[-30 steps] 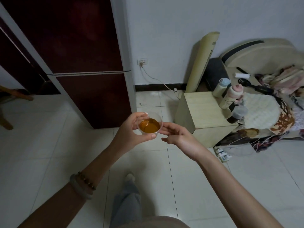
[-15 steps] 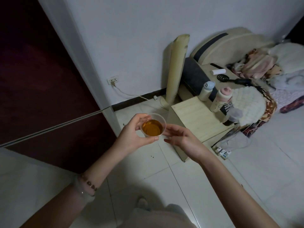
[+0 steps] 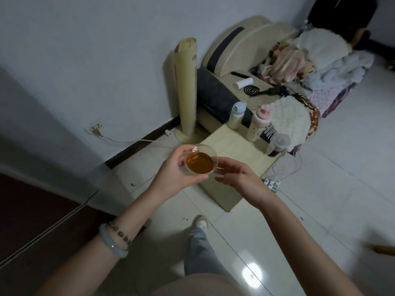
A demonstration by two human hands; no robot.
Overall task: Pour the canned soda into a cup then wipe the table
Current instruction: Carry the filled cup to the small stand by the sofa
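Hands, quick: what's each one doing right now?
Left hand: closed around the clear cup of amber drink, held in the air.
Right hand: open, fingers at the cup's right side, not gripping it.

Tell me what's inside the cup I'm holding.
The clear cup holds amber liquid, filling it partway below the rim. Nothing else shows in it. The left hand grips the cup's side and covers that part of the wall; the right hand is beside it.

No text, label or number was legible from where I stood; the dark item [image 3: 269, 131] at two o'clock, beside the pink-capped bottle [image 3: 257, 122], carried white markings too blurred for me to read.
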